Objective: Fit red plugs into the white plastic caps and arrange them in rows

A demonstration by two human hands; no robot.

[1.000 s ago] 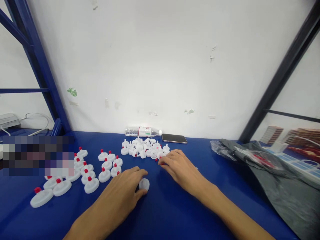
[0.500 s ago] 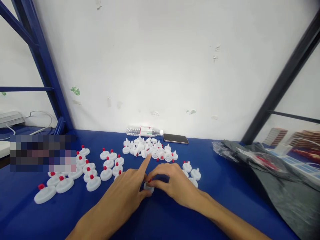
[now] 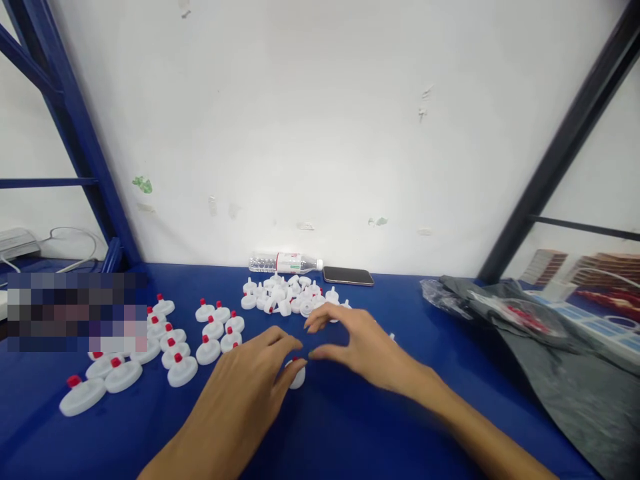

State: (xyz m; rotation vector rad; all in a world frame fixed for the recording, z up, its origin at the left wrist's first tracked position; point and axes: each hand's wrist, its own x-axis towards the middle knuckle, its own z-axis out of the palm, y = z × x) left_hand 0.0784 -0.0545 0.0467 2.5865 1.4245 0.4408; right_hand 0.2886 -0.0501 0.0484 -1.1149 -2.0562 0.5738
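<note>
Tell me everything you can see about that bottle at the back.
The bottle is clear, ribbed, seemingly plastic, with a white label marked in red and green. It lies on its side by the wall, white cap on, pointing right toward the phone. No hand touches it; I can't tell whether it holds liquid.

Rd. white plastic spouted cap (image 3: 299, 379); red tip up; partly hidden; upright on blue tabletop (image 3: 350, 433), approx. ctr.

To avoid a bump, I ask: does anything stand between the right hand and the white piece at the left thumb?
The thumb of the left hand partly covers the white piece, close to the right hand; nothing else visible stands between.
</note>
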